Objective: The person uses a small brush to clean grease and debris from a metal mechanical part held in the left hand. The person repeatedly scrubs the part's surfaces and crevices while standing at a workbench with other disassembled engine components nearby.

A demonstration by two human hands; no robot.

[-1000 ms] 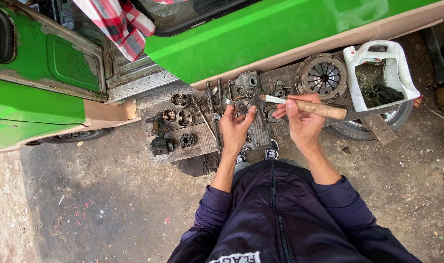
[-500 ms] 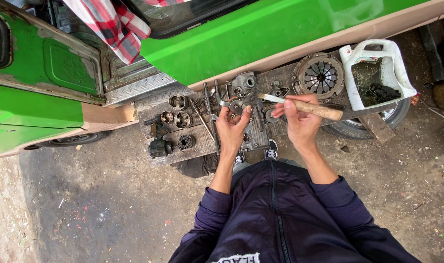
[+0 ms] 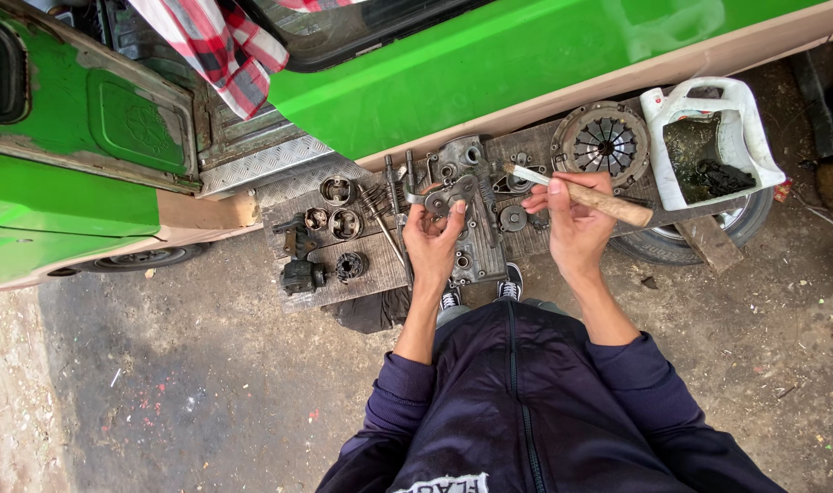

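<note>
the left hand (image 3: 433, 239) had its grip closed around a small grey metal engine part (image 3: 450, 195), held above the ridged metal board (image 3: 299, 194) of greasy parts. the right hand (image 3: 573, 219) gripped a wooden-handled brush (image 3: 576, 193), its tip near that part.

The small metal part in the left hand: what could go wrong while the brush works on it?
The left hand holds the small metal part by the fingertips only, so a stroke of the brush in the right hand might knock it loose. Below lie many loose engine parts; a dropped piece could be lost among them. The cut white jug of dark liquid beside the hands might tip.
</note>
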